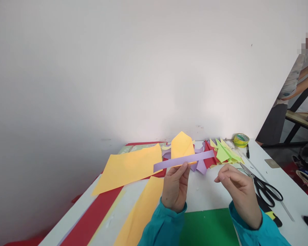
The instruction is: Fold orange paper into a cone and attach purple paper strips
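My left hand (177, 186) pinches a purple paper strip (174, 162) and a folded yellow-orange paper (182, 145) between thumb and fingers. The strip lies slantwise across the lower edge of the folded piece, whose top comes to a point. To the right, apart from the strip, my right hand (237, 188) is raised with its thumb and curled fingers together, and nothing shows in them. Below both hands a green sheet (209, 227) lies on the white table (205, 193).
Large yellow-orange sheets (133, 167) and a red strip (97, 212) lie left. Behind are folded green papers (224, 152) and a tape roll (241, 140) by the wall. Black-handled scissors (265, 188) and a black-and-yellow cutter (270, 214) are right. Another person (290, 89) stands beyond the wall's edge.
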Demonstrator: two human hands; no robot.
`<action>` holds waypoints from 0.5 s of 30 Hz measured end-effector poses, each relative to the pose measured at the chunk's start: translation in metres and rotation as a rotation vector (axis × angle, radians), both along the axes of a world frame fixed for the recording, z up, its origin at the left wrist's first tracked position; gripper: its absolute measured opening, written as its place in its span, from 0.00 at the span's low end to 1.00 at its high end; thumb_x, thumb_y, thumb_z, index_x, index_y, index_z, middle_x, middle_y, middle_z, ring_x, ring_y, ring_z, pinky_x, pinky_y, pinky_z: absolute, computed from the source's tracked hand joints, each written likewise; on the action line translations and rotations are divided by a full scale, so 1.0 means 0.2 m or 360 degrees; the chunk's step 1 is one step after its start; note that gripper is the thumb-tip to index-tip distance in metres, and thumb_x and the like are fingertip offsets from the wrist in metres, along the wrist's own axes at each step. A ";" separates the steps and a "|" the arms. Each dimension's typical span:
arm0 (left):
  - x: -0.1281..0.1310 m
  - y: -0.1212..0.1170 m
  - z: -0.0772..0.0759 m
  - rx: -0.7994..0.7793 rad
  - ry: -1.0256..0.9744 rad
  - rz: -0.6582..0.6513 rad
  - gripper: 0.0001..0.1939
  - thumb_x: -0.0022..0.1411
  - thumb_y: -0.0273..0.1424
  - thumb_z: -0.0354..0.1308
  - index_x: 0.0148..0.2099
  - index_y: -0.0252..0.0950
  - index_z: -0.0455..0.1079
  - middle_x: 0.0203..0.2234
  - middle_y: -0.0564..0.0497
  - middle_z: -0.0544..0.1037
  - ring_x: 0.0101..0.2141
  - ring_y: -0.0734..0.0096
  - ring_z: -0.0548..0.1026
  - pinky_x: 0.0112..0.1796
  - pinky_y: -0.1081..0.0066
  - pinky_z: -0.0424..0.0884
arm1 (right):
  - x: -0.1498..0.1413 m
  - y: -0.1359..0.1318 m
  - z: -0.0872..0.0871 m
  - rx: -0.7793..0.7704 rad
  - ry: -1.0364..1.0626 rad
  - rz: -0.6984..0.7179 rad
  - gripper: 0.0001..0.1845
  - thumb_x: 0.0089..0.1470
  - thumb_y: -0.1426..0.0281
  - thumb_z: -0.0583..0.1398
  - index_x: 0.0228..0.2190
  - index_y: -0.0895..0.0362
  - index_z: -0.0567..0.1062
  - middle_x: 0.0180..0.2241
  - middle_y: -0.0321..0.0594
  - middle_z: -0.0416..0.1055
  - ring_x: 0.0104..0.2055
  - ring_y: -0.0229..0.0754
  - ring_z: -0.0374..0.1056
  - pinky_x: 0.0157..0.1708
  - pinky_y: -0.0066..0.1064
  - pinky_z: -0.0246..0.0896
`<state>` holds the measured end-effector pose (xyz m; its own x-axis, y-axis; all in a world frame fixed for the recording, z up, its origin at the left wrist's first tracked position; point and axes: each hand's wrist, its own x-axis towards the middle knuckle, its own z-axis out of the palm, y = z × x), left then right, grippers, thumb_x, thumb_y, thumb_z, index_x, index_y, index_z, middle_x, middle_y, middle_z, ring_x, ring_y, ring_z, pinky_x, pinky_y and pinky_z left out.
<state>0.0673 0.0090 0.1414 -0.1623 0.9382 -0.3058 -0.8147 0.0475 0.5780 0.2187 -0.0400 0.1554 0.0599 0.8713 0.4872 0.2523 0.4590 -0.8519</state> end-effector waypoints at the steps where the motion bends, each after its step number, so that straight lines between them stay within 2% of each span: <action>1: 0.00 0.00 0.00 -0.0001 0.0000 0.0004 0.11 0.53 0.13 0.54 0.24 0.28 0.71 0.21 0.50 0.76 0.26 0.78 0.76 0.33 0.80 0.75 | 0.00 0.00 0.00 -0.0001 -0.0003 -0.0002 0.13 0.53 0.66 0.57 0.21 0.56 0.74 0.24 0.38 0.65 0.27 0.39 0.62 0.27 0.30 0.58; 15: 0.00 0.00 -0.01 0.0003 -0.0018 0.0009 0.10 0.52 0.13 0.54 0.24 0.28 0.71 0.21 0.49 0.76 0.26 0.76 0.77 0.33 0.78 0.75 | 0.00 0.00 0.00 -0.0001 -0.0013 -0.0001 0.13 0.53 0.65 0.56 0.22 0.55 0.74 0.24 0.39 0.65 0.27 0.40 0.62 0.28 0.31 0.58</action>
<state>0.0670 0.0094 0.1393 -0.1641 0.9378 -0.3059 -0.8213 0.0418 0.5689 0.2185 -0.0405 0.1556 0.0563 0.8716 0.4870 0.2597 0.4582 -0.8501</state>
